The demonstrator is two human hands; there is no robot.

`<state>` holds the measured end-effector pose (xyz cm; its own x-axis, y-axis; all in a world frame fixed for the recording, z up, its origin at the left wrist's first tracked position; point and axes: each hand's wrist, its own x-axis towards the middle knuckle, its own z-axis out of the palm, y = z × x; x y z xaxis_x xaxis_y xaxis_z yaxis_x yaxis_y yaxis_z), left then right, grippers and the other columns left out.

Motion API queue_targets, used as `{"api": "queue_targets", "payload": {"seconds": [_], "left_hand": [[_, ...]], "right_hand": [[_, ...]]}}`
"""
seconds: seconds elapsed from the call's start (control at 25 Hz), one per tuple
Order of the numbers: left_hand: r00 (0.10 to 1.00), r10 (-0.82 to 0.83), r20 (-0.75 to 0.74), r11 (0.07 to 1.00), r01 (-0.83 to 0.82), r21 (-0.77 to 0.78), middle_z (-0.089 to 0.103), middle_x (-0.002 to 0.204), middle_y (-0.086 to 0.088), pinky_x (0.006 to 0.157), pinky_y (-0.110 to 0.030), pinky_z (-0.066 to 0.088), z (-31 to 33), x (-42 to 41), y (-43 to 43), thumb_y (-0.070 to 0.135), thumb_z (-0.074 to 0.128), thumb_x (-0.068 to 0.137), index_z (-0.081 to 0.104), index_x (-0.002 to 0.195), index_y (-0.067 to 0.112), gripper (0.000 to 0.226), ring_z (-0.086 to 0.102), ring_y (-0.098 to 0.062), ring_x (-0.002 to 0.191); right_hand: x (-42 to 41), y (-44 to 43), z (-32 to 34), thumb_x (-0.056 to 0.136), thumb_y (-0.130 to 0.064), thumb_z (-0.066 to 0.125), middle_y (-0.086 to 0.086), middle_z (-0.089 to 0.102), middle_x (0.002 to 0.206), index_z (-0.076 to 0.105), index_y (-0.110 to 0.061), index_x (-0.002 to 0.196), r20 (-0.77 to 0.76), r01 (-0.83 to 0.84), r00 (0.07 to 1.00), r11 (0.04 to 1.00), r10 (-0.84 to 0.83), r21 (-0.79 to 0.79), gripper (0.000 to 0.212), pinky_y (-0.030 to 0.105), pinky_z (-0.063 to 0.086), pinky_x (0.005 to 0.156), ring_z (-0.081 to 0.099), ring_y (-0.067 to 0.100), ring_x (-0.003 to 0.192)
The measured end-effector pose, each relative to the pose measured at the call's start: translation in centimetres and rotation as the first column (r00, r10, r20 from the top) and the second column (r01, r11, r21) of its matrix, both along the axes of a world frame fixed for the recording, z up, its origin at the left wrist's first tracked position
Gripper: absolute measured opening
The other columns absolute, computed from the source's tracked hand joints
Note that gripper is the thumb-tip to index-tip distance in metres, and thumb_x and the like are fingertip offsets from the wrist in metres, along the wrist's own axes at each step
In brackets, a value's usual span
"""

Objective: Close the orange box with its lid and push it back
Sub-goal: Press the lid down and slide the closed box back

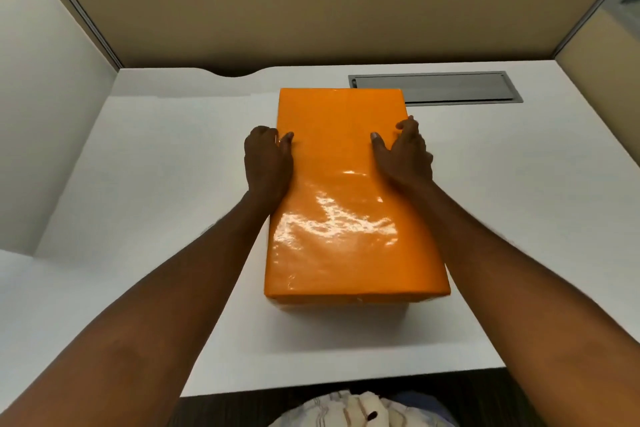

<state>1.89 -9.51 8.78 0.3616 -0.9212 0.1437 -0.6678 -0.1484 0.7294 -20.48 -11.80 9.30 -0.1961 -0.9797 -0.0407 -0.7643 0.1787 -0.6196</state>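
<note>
The orange box (346, 191) stands on the white desk, long side running away from me, with its glossy orange lid (341, 107) seated flat on top. My left hand (267, 159) grips the box's left edge, thumb lying on the lid and fingers curled down the side. My right hand (405, 152) holds the right edge the same way, thumb on top, fingers over the side. Both forearms reach in from the bottom corners of the view.
A grey metal cable slot (450, 88) lies in the white desk (156, 184) just behind and to the right of the box. Beige partition walls (311, 10) enclose the desk at the back and both sides. The desk's front edge is near my body.
</note>
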Motion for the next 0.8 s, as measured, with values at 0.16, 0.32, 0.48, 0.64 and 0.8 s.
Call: {"api": "queue_targets", "payload": {"seconds": [0.16,0.32,0.48,0.64,0.8], "left_hand": [[0.999,-0.041,-0.028,0.999,0.041,-0.011,0.061,0.126,-0.019,0.101,-0.038,0.039,1.4,0.5,1.5,0.032,0.038,0.100,0.059,0.120,-0.002,0.045,0.055,-0.032,0.119],[0.976,-0.011,-0.217,0.998,0.023,0.052,0.069,0.100,-0.012,0.085,-0.032,0.043,2.3,1.3,5.2,0.030,0.039,0.099,0.068,0.100,0.005,0.038,0.064,-0.021,0.091],[0.854,0.091,-0.512,0.980,0.013,0.197,0.064,0.117,-0.004,0.091,-0.039,0.051,1.2,1.4,12.1,0.039,0.046,0.096,0.060,0.123,0.013,0.040,0.061,-0.017,0.098],[0.767,0.097,-0.634,0.964,0.085,0.250,0.055,0.129,0.007,0.095,-0.043,0.051,-0.8,0.3,16.5,0.052,0.043,0.093,0.043,0.140,0.034,0.050,0.060,-0.020,0.111],[0.677,0.257,-0.689,0.965,-0.137,0.224,0.072,0.108,0.004,0.071,-0.030,0.055,-1.1,-1.2,17.0,0.051,0.056,0.087,0.066,0.118,0.031,0.038,0.070,-0.014,0.089]], "right_hand": [[-1.2,1.8,1.3,0.092,-0.030,0.049,0.016,0.055,0.126,0.052,-0.004,0.113,0.064,0.047,0.997,0.985,-0.037,-0.166,0.033,0.054,0.028,0.109,0.049,0.032,0.121],[-3.2,5.5,2.0,0.093,-0.033,0.047,0.014,0.059,0.128,0.055,-0.006,0.120,0.120,0.052,0.992,0.984,-0.031,-0.172,0.039,0.035,0.042,0.097,0.054,0.029,0.118],[-5.7,10.8,1.0,0.088,-0.057,0.042,0.009,0.038,0.148,0.033,-0.021,0.140,0.221,-0.002,0.975,0.995,-0.019,0.096,0.064,0.048,0.038,0.102,0.041,0.031,0.131],[-5.4,15.0,-1.0,0.089,-0.056,0.039,0.003,0.034,0.149,0.015,-0.031,0.144,0.470,-0.107,0.883,0.966,-0.016,0.234,0.066,0.050,0.041,0.101,0.044,0.032,0.127],[-5.2,15.6,-1.5,0.093,-0.044,0.041,0.002,0.041,0.137,0.019,-0.029,0.138,0.536,-0.087,0.844,0.980,-0.023,0.178,0.052,0.040,0.044,0.090,0.050,0.025,0.110]]}}
